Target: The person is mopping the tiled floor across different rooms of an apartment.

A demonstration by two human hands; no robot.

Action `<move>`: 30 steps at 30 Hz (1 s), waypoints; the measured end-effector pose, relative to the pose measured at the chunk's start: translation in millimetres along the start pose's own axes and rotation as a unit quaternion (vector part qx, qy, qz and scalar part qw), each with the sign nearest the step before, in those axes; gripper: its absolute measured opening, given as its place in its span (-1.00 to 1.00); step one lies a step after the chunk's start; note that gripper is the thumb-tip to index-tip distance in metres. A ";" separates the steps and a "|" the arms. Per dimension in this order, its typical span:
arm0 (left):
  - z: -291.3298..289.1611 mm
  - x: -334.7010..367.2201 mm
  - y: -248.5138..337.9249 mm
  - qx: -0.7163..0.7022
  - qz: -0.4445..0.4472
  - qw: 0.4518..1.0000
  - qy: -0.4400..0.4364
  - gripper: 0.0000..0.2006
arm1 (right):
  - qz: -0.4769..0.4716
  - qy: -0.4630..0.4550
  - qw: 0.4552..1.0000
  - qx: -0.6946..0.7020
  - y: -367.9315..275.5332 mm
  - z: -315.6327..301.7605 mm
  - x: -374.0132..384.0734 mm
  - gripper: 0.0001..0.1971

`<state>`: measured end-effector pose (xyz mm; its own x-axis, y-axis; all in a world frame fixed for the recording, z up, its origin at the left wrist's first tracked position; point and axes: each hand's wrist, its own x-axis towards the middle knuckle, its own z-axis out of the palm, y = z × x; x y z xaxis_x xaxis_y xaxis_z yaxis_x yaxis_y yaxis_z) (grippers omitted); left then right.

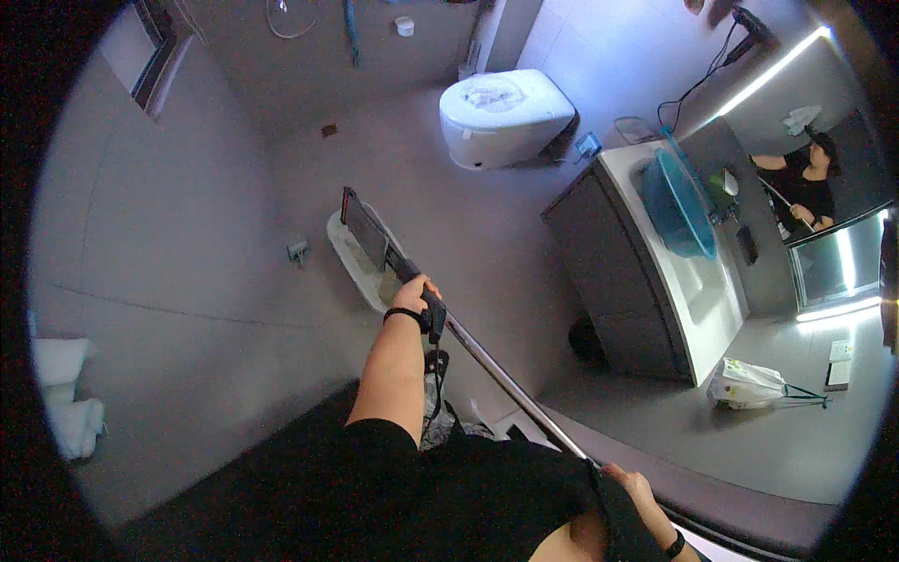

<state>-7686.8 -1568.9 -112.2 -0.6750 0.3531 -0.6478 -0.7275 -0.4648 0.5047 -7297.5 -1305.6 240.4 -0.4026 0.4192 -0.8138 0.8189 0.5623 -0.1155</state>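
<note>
A flat mop with a long silver pole (506, 376) slants across the middle of the view. My left hand (412, 296) is wrapped round its dark grip, low on the pole, with a black band on the wrist. At the pole's upper end, lower right, my right hand (629, 481) is closed round it, partly hidden by my black shirt. The mop's dark flat plate (366, 230) stands tilted on edge over a pale oval piece (348, 264) on the grey floor. Whether that piece is a mop pad or a shallow tray, I cannot tell.
Beyond the mop stands a white toilet (501, 117). To the right, a grey vanity (613, 281) carries a blue basin (676, 204) beside its sink. A white bag (746, 384) lies past the vanity's near end. Rolled white towels (75, 426) are at far left.
</note>
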 end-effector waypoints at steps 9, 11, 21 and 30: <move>19.7 -1.3 -6.2 -0.062 -0.069 0.995 0.042 -0.79 | -0.144 0.050 0.975 -0.164 1.7 -9.3 -17.0 -0.84; 24.2 -1.5 -6.7 -0.015 -0.043 0.999 0.018 -0.79 | -0.142 0.052 0.973 -0.172 10.2 -9.0 -13.3 -0.84; 30.7 -9.8 -19.2 -0.092 -0.052 0.992 0.067 -0.71 | -0.182 0.090 0.963 -0.176 40.1 13.0 -6.6 -0.83; 61.8 -29.1 -27.8 -0.055 -0.017 0.992 0.113 -0.89 | -0.251 0.099 0.954 -0.132 6.0 15.8 33.9 -0.54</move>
<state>-7654.6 -1516.1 -72.1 -0.5960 0.1846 -0.7815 -0.7231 -0.5465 0.4224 -7299.7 -1299.3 203.1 -0.8080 0.1618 -0.5665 0.3816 0.8763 -0.2941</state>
